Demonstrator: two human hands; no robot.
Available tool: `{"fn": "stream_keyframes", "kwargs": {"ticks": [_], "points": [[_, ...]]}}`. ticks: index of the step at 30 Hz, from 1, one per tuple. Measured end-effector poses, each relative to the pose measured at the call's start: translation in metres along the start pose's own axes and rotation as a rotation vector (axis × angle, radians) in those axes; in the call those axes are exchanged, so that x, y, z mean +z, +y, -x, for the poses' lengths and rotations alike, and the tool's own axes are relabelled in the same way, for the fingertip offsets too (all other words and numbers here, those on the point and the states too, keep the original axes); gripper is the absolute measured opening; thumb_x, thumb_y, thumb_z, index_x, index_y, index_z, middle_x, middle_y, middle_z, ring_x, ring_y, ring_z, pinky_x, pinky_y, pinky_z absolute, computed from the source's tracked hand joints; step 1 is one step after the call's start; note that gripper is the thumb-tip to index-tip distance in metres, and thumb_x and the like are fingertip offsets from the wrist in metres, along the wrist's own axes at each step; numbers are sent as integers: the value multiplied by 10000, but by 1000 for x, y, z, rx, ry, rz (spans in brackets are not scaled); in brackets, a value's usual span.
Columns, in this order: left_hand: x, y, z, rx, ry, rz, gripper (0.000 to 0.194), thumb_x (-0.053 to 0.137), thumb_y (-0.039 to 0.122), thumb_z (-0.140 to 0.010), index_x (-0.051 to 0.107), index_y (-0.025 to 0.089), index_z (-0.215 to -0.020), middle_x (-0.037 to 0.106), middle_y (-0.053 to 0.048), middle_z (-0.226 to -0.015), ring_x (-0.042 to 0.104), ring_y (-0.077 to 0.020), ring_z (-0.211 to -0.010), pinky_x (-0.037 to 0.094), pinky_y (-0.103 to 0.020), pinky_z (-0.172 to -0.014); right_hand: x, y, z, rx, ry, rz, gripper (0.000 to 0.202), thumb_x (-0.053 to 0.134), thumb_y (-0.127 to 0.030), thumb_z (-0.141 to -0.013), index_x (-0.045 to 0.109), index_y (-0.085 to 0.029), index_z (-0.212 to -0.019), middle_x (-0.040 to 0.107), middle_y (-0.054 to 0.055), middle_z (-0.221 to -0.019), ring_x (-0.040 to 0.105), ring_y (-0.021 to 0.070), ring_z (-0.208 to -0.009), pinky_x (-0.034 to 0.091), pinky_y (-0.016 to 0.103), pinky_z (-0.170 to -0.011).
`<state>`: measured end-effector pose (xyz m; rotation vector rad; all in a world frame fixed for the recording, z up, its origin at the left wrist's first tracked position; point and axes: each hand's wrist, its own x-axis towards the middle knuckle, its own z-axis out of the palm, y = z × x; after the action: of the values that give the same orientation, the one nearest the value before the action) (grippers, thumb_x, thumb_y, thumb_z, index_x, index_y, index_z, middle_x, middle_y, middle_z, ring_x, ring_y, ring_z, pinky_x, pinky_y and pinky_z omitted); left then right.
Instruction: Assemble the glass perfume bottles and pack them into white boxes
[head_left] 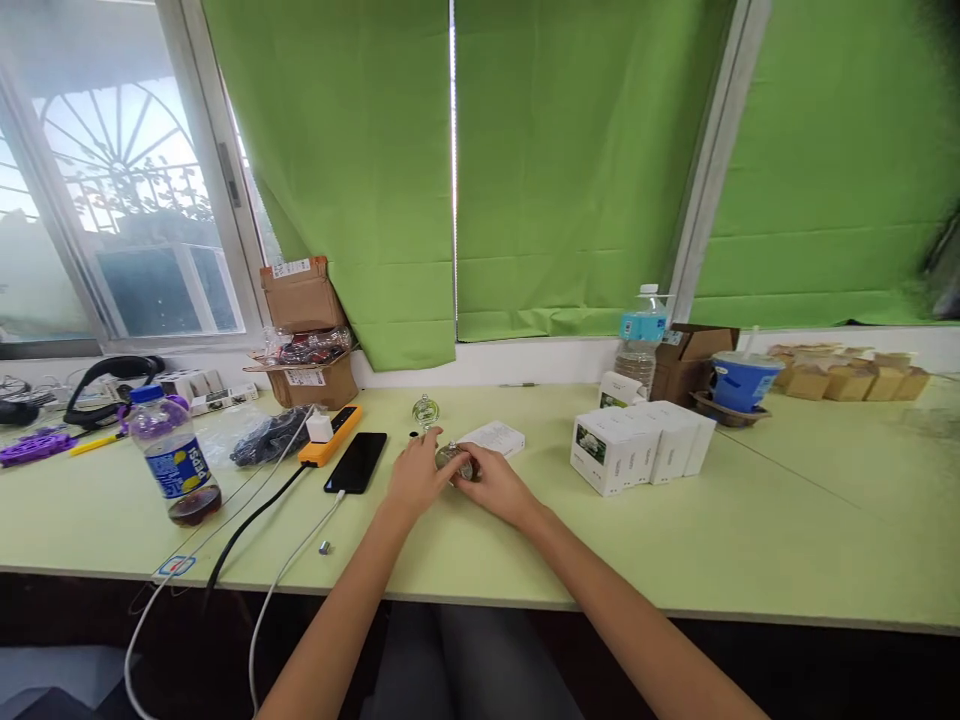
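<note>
My left hand (pixel 418 472) and my right hand (pixel 496 482) meet above the table in front of me, fingers closed around a small round, shiny glass-like object (pixel 454 462). Its exact kind is partly covered by the fingers. Just beyond my left hand stands a similar round clear glass piece (pixel 425 411) with a greenish tint. Behind my right hand lies a flat white box (pixel 496 437) with print on it. A tiny dark cap-like piece (pixel 413 434) sits by my left fingertips.
A black phone (pixel 357 462), an orange power strip (pixel 334 440) and a Pepsi bottle (pixel 174 465) are on the left. Loose cables hang over the front edge. A small metal piece (pixel 324 547) lies nearby. White boxes (pixel 637 450), a water bottle (pixel 641 335) and a blue cup (pixel 742 383) stand right.
</note>
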<state>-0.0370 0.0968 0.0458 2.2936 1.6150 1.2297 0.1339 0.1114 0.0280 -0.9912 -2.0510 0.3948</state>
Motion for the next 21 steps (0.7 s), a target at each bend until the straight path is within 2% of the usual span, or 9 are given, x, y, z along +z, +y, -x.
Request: {"fn": "stream_keyframes", "kwargs": {"ticks": [3,5,8,10,11,13,16,21], "points": [[-35,8,14,82,47,-199,293,532,410,-921,603,217,-1128,661,-128,-1108,579,-298,-1070,404,-369,-914,0,-2,0,-15,-20,32,203,622,-222,-810,671,-193,-1005,680,24,-854,577,181,-746,423,268,-685],[-68,11,29,32,46,-323,237,501,386,-931,627,225,-1050,682,-105,-1027,604,-284,-1011,407,-350,-857,0,-3,1,-15,-22,41,219,628,-241,-819,667,-191,-1029,679,26,-864,570,174,-732,416,263,-671],[-117,5,53,-229,-49,-446,287,518,441,-900,616,238,-1077,695,-61,-877,642,-264,-837,391,-316,-685,0,-6,3,-8,-38,42,287,630,-259,-831,649,-194,-1110,680,31,-894,568,169,-724,414,262,-666],[-140,-7,66,-407,-123,-535,359,540,487,-862,616,211,-1080,696,-75,-830,643,-283,-812,371,-313,-647,0,-8,4,-7,-55,40,301,621,-268,-842,643,-197,-1134,674,27,-881,567,168,-719,415,262,-665],[-147,-14,71,-451,-191,-558,356,553,473,-847,618,196,-1061,695,-82,-811,644,-290,-816,367,-312,-644,0,-8,4,-5,-60,38,304,617,-271,-846,641,-197,-1140,670,23,-869,565,167,-715,416,263,-664],[-152,-29,78,-507,-285,-554,299,573,414,-821,616,192,-1016,696,-84,-821,647,-282,-818,369,-303,-637,0,-9,4,2,-62,34,314,613,-276,-851,635,-196,-1154,663,18,-852,562,163,-703,418,263,-662],[-148,-43,81,-524,-354,-571,194,614,349,-763,606,199,-885,687,-85,-855,641,-266,-820,363,-291,-618,0,-8,4,5,-59,39,325,619,-285,-850,630,-193,-1162,654,15,-829,555,163,-692,418,265,-657],[-136,-37,76,-527,-416,-570,117,650,246,-711,592,190,-795,687,-99,-875,641,-264,-833,348,-287,-599,2,-5,3,6,-65,37,326,622,-297,-849,627,-194,-1158,627,2,-783,544,158,-666,408,259,-626]]}}
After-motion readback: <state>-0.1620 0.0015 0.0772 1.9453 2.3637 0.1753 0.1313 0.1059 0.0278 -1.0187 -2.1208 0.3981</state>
